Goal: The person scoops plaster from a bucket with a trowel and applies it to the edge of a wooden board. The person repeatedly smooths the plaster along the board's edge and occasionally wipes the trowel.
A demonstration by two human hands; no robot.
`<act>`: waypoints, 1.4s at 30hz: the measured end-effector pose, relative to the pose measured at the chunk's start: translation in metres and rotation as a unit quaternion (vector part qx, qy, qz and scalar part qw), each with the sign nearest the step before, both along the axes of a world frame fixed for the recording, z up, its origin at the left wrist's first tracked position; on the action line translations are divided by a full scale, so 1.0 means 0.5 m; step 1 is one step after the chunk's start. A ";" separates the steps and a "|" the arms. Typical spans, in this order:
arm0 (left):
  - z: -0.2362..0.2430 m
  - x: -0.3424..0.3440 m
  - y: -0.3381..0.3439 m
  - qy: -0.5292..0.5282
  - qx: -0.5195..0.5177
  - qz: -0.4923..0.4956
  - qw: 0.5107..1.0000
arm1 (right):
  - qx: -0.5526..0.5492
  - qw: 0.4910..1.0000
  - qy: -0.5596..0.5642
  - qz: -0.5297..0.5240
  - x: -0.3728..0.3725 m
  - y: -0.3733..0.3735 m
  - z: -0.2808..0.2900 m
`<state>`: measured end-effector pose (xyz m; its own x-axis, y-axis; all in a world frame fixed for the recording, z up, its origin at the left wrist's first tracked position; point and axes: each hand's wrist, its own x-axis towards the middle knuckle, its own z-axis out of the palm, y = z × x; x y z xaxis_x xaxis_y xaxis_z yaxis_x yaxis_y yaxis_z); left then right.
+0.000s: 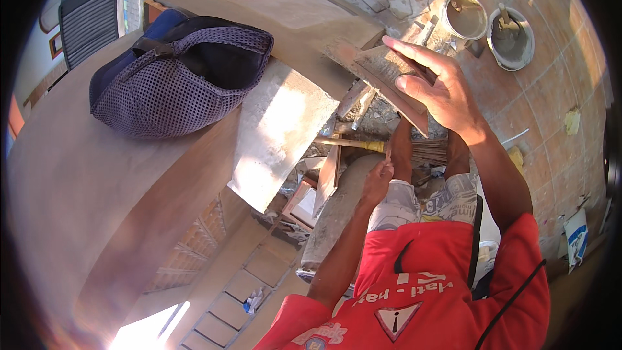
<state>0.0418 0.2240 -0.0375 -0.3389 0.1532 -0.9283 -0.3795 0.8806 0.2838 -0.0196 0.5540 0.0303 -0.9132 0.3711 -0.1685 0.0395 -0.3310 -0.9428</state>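
My right hand (447, 87) is raised at the right of centre, its thumb and forefinger stretched along a flat, mortar-stained wooden float (389, 81). Its other fingers are hidden behind the float. Lower and to the left, my left hand (378, 181) hangs in front of my leg with its fingers curled. What it holds, if anything, I cannot make out. Just beyond it lies a stick broom (427, 150) with a yellow binding, its handle pointing left. Next to the float runs the plastered top of a low wall (285, 129).
A dark mesh cap or bag (188, 74) rests on the curved plastered ledge (71, 175) at left. Two buckets, one with grey mix (465, 18) and another holding a tool (512, 39), stand on the tiled floor (551, 104). Rubble and wood scraps (327, 172) lie around my feet.
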 end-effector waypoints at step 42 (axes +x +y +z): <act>-0.036 -0.143 -0.046 0.087 0.118 -0.079 0.986 | 0.552 0.830 -0.057 -0.046 0.004 -0.163 0.256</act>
<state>-0.0298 0.2011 -0.0557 -0.4445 0.4217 -0.7903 -0.1711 0.8260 0.5370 -0.0177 0.4726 0.1582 -0.8738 0.4236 0.2386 0.1709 0.7271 -0.6649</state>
